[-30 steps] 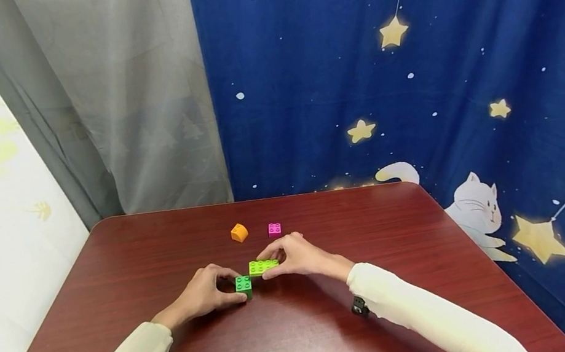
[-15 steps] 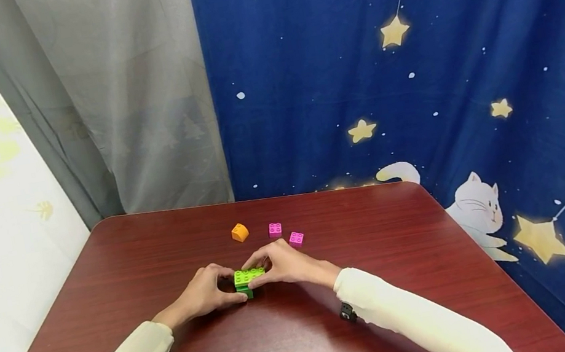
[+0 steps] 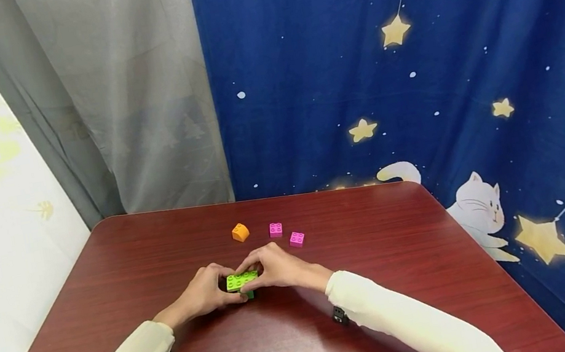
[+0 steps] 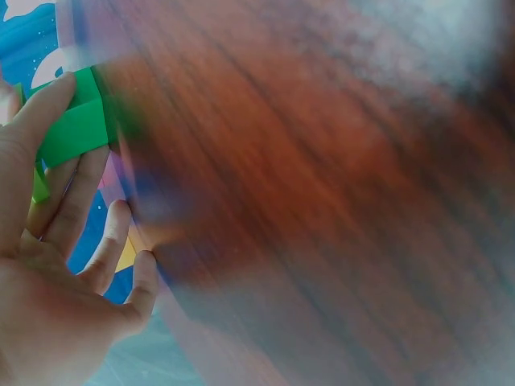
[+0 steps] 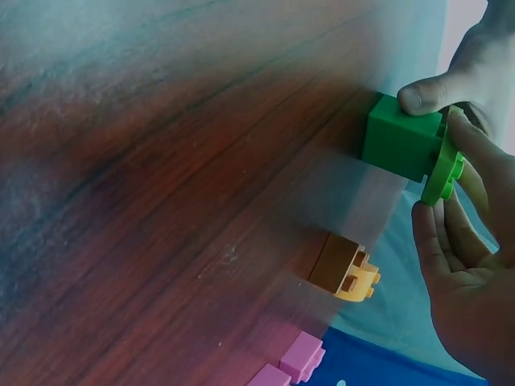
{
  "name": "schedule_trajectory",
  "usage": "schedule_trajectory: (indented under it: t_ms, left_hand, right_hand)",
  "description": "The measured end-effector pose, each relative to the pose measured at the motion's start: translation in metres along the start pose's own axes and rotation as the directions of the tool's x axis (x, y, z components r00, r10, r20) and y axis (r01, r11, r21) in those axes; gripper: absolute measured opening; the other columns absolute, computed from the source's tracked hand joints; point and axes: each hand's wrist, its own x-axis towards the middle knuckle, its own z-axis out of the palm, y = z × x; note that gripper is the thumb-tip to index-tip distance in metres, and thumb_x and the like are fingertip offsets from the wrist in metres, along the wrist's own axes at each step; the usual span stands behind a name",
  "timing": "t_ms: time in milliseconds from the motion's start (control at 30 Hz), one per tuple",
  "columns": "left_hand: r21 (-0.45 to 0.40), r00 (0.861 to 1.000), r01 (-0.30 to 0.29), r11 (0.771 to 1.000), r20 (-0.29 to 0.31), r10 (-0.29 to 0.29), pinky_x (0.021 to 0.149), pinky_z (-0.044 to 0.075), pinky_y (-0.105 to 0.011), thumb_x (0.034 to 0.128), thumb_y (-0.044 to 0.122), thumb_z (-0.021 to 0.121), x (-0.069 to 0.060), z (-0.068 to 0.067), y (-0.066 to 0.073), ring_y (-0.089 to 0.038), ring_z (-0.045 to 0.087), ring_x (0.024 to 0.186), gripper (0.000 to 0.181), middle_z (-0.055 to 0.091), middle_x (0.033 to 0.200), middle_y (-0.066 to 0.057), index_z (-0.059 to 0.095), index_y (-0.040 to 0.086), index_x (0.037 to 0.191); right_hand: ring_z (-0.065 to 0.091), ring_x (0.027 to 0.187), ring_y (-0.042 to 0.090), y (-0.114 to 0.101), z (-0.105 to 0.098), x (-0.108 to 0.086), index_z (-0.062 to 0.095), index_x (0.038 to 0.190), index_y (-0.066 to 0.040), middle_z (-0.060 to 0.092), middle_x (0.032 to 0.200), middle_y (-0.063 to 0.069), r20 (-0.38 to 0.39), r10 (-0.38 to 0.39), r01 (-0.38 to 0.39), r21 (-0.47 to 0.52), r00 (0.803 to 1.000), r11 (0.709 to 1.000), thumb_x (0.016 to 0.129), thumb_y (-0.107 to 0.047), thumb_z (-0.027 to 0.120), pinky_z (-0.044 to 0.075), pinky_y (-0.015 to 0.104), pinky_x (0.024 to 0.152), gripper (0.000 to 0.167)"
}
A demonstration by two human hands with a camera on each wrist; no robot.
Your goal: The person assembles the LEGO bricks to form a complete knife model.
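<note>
Near the middle of the table in the head view, my left hand (image 3: 202,292) pinches a green building block (image 5: 401,138) between thumb and fingers. The block stands on the tabletop. A flat lime-green building brick (image 3: 238,282) with several studs lies over its top, reaching past it to the left. My right hand (image 3: 275,267) holds this lime brick by its edges, thumb in front and fingers behind. In the right wrist view some of the green block's studs show beside the lime brick, and whether the two are pressed fully together I cannot tell.
Behind the hands lie an orange curved-top block (image 3: 240,233) and two pink square blocks, one (image 3: 276,229) farther back and one (image 3: 297,239) nearer the right arm. The dark red-brown table (image 3: 384,246) ends at a blue starry curtain (image 3: 299,73).
My right hand has carried the lime brick left, from beside the green block to over its top. The nearer pink block has come into full view. My left hand stays put.
</note>
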Motion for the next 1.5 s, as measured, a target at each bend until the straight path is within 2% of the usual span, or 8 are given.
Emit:
schedule_trajectory:
  t_ms: [267, 600, 867, 1200, 1433, 1500]
  left_hand:
    - [-0.033, 1.0, 0.023, 0.999, 0.018, -0.023, 0.066, 0.052, -0.025, 0.0738, 0.04, 0.095, 0.0007, -0.0001, 0.0008, -0.008, 0.06, 0.069, 0.033, 0.069, 0.088, 0.009, 0.079, 0.026, 0.099]
    - [0.032, 1.0, -0.003, 0.999, -0.009, 0.004, 0.077, 0.049, -0.03, 0.0743, 0.04, 0.094, -0.0003, -0.0013, 0.0031, -0.01, 0.059, 0.086, 0.025, 0.069, 0.085, 0.019, 0.077, 0.031, 0.091]
    - [0.017, 1.0, -0.017, 1.0, 0.0, 0.017, 0.069, 0.048, -0.026, 0.0749, 0.038, 0.094, 0.0, -0.0019, 0.0028, -0.008, 0.058, 0.079, 0.024, 0.067, 0.081, 0.018, 0.077, 0.03, 0.091]
    - [0.027, 1.0, -0.009, 1.0, 0.007, 0.009, 0.074, 0.047, -0.028, 0.0746, 0.039, 0.094, 0.0004, -0.0011, 0.0032, -0.008, 0.057, 0.082, 0.025, 0.068, 0.082, 0.02, 0.077, 0.031, 0.092]
    - [0.013, 1.0, 0.003, 1.0, 0.016, -0.003, 0.066, 0.049, -0.025, 0.0751, 0.039, 0.094, 0.0008, -0.0017, 0.0045, -0.009, 0.059, 0.077, 0.025, 0.067, 0.081, 0.016, 0.077, 0.029, 0.092]
    - [0.022, 1.0, 0.01, 1.0, 0.014, -0.01, 0.068, 0.05, -0.026, 0.0753, 0.039, 0.094, 0.0008, -0.0016, 0.0042, -0.01, 0.059, 0.079, 0.026, 0.067, 0.082, 0.015, 0.077, 0.029, 0.092]
  right_hand:
    - [0.064, 0.082, 0.0, -0.0022, 0.0005, 0.0038, 0.081, 0.113, -0.015, 0.077, 0.101, -0.005, 0.002, -0.019, 0.019, -0.023, 1.0, 1.0, 0.082, -0.03, 0.091, 0.05, 0.01, 0.073, 0.035]
    - [0.066, 0.084, 0.001, 0.0003, -0.0004, -0.0017, 0.081, 0.114, -0.016, 0.077, 0.101, -0.004, -0.01, 0.018, -0.018, 0.008, 1.0, 1.0, 0.083, -0.029, 0.09, 0.055, 0.015, 0.076, 0.035]
    - [0.063, 0.082, -0.002, -0.0006, -0.0005, -0.0029, 0.081, 0.115, -0.015, 0.077, 0.1, -0.003, -0.02, -0.007, 0.006, -0.015, 1.0, 1.0, 0.084, -0.028, 0.09, 0.054, 0.014, 0.075, 0.035]
    - [0.062, 0.081, 0.001, -0.0005, -0.0015, -0.0045, 0.08, 0.118, -0.015, 0.077, 0.102, -0.003, -0.008, -0.041, 0.04, -0.048, 0.999, 0.998, 0.087, -0.031, 0.086, 0.053, 0.015, 0.072, 0.035]
    - [0.062, 0.083, 0.0, -0.0011, -0.0015, -0.0047, 0.08, 0.117, -0.015, 0.076, 0.102, -0.003, -0.014, -0.052, 0.051, -0.073, 0.999, 0.996, 0.086, -0.032, 0.087, 0.051, 0.013, 0.074, 0.036]
    - [0.062, 0.083, 0.0, -0.0012, -0.001, -0.0043, 0.08, 0.116, -0.015, 0.076, 0.101, -0.004, -0.015, -0.055, 0.053, -0.081, 0.998, 0.995, 0.086, -0.033, 0.088, 0.049, 0.011, 0.075, 0.036]
